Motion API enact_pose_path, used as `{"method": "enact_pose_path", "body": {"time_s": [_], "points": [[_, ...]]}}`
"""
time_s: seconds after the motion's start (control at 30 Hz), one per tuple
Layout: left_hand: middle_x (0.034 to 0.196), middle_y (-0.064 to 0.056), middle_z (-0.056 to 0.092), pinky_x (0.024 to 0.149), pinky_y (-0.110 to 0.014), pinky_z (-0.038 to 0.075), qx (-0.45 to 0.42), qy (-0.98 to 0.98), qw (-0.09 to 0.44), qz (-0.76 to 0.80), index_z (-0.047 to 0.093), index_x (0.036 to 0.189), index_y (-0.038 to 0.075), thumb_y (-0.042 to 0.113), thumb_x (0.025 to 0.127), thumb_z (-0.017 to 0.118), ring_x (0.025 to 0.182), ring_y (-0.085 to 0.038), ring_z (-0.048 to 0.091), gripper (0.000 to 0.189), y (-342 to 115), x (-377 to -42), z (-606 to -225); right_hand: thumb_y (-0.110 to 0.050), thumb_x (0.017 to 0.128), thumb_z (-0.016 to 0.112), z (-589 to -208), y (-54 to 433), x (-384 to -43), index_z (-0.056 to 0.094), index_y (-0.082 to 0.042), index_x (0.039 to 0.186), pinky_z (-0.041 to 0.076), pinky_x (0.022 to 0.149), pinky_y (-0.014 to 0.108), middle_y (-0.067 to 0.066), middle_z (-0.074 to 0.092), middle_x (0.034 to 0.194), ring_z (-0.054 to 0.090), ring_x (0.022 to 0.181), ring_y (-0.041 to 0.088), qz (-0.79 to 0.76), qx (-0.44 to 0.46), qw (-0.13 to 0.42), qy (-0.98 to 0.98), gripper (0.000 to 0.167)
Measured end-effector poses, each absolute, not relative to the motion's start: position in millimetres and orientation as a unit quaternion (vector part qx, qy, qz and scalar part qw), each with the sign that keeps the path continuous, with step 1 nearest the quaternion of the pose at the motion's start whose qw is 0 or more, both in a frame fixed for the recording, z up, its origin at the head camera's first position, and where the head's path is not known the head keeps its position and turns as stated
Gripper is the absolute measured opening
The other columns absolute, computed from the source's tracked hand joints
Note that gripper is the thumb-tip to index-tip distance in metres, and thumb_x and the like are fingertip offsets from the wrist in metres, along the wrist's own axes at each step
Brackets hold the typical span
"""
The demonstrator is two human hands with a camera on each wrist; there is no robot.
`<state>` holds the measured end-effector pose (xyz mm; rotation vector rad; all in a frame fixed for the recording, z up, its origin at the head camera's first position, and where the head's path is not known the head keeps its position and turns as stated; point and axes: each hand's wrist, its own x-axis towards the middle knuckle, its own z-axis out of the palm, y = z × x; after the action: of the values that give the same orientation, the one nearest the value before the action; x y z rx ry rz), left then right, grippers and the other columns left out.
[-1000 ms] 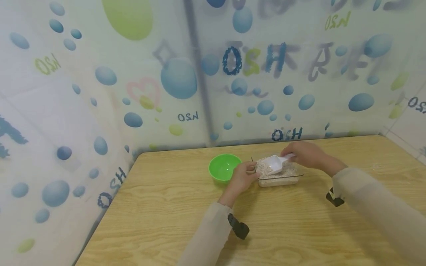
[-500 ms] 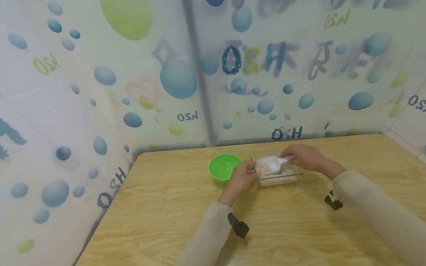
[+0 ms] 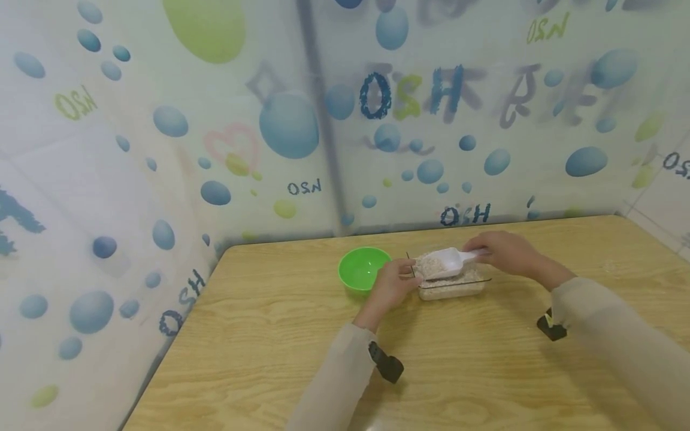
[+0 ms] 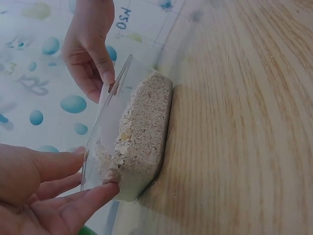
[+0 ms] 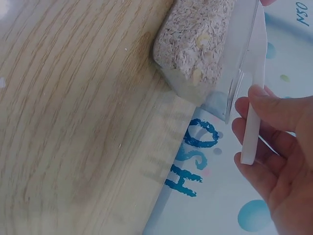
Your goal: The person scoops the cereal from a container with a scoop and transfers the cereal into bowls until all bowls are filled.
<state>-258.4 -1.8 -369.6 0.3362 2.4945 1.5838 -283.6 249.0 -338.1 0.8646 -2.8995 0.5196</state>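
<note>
My right hand (image 3: 507,254) grips the handle of a white scoop (image 3: 454,261), whose bowl carries pale flakes like oats and sits level with the rim of a clear plastic container (image 3: 451,294). In the right wrist view, thumb and fingers wrap the scoop handle (image 5: 251,134). My left hand (image 3: 390,286) holds the container's left end, with thumb and fingertips at its rim in the left wrist view. Plenty of flakes (image 4: 144,127) show through the container's walls. Just left of it stands a green bowl (image 3: 362,269), partly hidden behind my left hand; its visible inside is bare.
All of this stands toward the back of a wooden table (image 3: 259,335). Behind it hangs a white wall sheet (image 3: 377,197) printed with blue and green bubbles. A black wrist camera (image 3: 387,362) is strapped below my left hand.
The scoop has risen from among the flakes and shifted slightly right with my right hand, now with a heap of flakes in it. My left hand has stayed on the container.
</note>
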Motion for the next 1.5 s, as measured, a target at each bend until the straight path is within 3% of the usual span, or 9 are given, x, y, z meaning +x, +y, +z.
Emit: {"method": "enact_pose_path", "body": {"time_s": [0.47, 0.93, 1.23, 1.5], "points": [[0.117, -0.017, 0.058, 0.081, -0.029, 0.050, 0.113, 0.854, 0.092, 0.499, 0.055, 0.123, 0.000, 0.008, 0.085, 0.065, 0.105, -0.026, 0.057, 0.039, -1.3, -260.4, -362.4, -0.006, 0.088, 0.059, -336.2, 260.9, -277.1, 0.064, 0.001, 0.110, 0.044, 0.082, 0.052, 0.018, 0.062, 0.109, 0.056, 0.100, 0.037, 0.206, 0.265, 0.050, -0.941, 0.024], [0.097, -0.011, 0.066, 0.072, -0.029, 0.051, 0.123, 0.858, 0.084, 0.491, 0.058, 0.119, 0.002, 0.011, 0.086, 0.064, 0.088, -0.021, 0.062, 0.035, -16.3, -261.0, -350.9, -0.007, 0.089, 0.057, -327.6, 256.4, -278.5, 0.062, 0.002, 0.114, 0.045, 0.082, 0.050, 0.018, 0.062, 0.110, 0.058, 0.099, 0.035, 0.225, 0.260, 0.048, -0.938, 0.026], [0.105, -0.015, 0.063, 0.078, -0.034, 0.050, 0.127, 0.851, 0.075, 0.504, 0.058, 0.120, 0.003, 0.014, 0.086, 0.065, 0.097, -0.026, 0.060, 0.036, -37.8, -262.8, -340.6, -0.004, 0.089, 0.058, -321.8, 243.5, -285.0, 0.062, 0.002, 0.114, 0.046, 0.082, 0.048, 0.018, 0.062, 0.111, 0.058, 0.099, 0.034, 0.239, 0.285, 0.061, -0.926, 0.027], [0.107, -0.015, 0.062, 0.075, -0.031, 0.051, 0.126, 0.855, 0.063, 0.499, 0.059, 0.120, 0.003, 0.014, 0.085, 0.065, 0.092, -0.026, 0.062, 0.036, -58.6, -266.6, -329.6, -0.006, 0.089, 0.059, -317.0, 221.2, -284.9, 0.062, 0.000, 0.114, 0.046, 0.083, 0.049, 0.017, 0.062, 0.111, 0.058, 0.100, 0.035, 0.262, 0.304, 0.058, -0.914, 0.026]]}}
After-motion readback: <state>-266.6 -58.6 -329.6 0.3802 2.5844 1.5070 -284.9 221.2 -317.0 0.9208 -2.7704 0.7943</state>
